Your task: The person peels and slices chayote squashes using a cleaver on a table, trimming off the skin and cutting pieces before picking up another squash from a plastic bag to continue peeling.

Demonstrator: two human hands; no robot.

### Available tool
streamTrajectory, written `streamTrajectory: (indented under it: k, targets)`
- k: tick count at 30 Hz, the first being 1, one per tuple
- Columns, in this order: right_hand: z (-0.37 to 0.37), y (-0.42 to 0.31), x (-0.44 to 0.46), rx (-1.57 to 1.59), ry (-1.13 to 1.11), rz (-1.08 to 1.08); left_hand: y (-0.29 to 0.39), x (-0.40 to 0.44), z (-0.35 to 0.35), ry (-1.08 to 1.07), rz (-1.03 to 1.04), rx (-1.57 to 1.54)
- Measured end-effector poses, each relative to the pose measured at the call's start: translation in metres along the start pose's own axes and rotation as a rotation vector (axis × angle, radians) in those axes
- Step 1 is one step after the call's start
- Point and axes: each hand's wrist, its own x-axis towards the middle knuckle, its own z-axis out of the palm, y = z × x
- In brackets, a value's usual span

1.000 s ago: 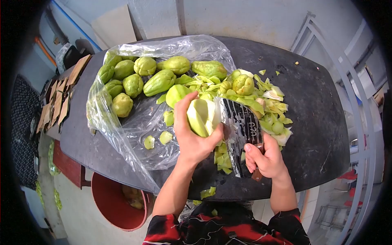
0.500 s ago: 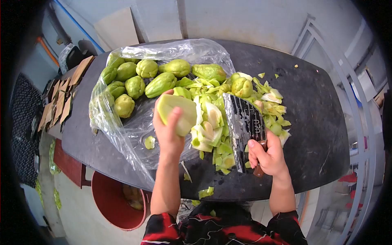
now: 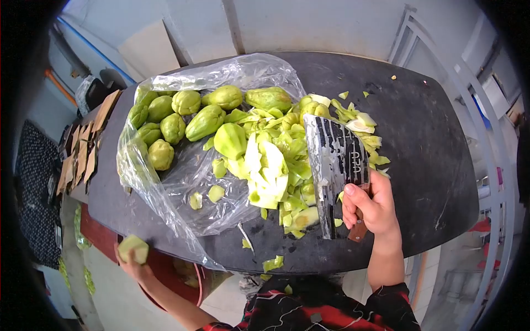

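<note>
My left hand (image 3: 134, 266) is low at the left, over the red bucket (image 3: 175, 288) beside the table, with its fingers closed round a peeled piece of chayote (image 3: 133, 249). My right hand (image 3: 371, 207) grips a cleaver (image 3: 337, 165) by its wooden handle. The dark blade, smeared with pale residue, stands over the right part of a heap of green peelings (image 3: 295, 146). A peeled chayote (image 3: 230, 140) rests at the left of this heap. Several unpeeled chayotes (image 3: 205, 123) lie behind it on a clear plastic bag (image 3: 182, 204).
The dark table (image 3: 425, 165) has rounded corners, with small scraps near its front edge. Part of its left end carries brown cardboard pieces (image 3: 85, 143). A grey metal rail (image 3: 469, 105) stands at the right. Pale chunks show inside the bucket.
My left hand has swung down and left from above the table to the bucket, carrying the chayote piece. The peeled chayote and pale slices are now uncovered. My right hand keeps the cleaver nearly in place.
</note>
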Motion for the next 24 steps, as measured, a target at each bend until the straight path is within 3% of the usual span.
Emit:
streamTrajectory:
  k: [2, 4, 6, 8, 10, 12, 14, 16, 19, 20, 22, 24]
  targets:
    - [0.001, -0.002, -0.001, 0.078, -0.043, 0.016, -0.053, 0.005, -0.052, 0.105, -0.249, 0.004]
    - [0.002, -0.001, -0.001, 0.108, -0.051, 0.038, -0.109, -0.012, -0.088, 0.103, -0.216, 0.04]
    - [0.001, 0.001, 0.0, 0.124, -0.052, 0.064, -0.12, -0.041, -0.097, 0.026, -0.481, -0.096]
    - [0.001, 0.005, 0.002, 0.153, -0.082, 0.087, -0.154, -0.058, -0.112, 0.031, -0.566, -0.153]
    - [0.002, 0.004, 0.003, 0.14, -0.087, 0.097, -0.178, -0.079, -0.111, 0.132, -0.546, 0.123]
    - [0.002, 0.002, 0.002, 0.139, -0.071, 0.105, -0.239, -0.085, -0.142, -0.022, -0.279, 0.665]
    - [0.0, 0.003, 0.002, 0.145, -0.069, 0.1, -0.243, -0.096, -0.137, -0.145, -0.36, 0.746]
    - [0.0, 0.002, 0.002, 0.149, -0.08, 0.099, -0.217, -0.114, -0.11, -0.153, -0.562, 0.545]
    - [-0.001, 0.004, 0.003, 0.113, -0.088, 0.101, -0.195, -0.102, -0.103, -0.234, -0.731, 0.62]
    - [-0.001, 0.003, 0.003, 0.114, -0.087, 0.101, -0.195, -0.094, -0.107, -0.235, -0.73, 0.621]
    - [-0.003, 0.003, 0.002, 0.162, -0.094, 0.111, -0.184, -0.071, -0.113, 0.05, -0.524, 0.209]
    - [-0.005, 0.005, 0.003, 0.162, -0.088, 0.105, -0.132, -0.037, -0.092, 0.24, -0.364, 0.167]
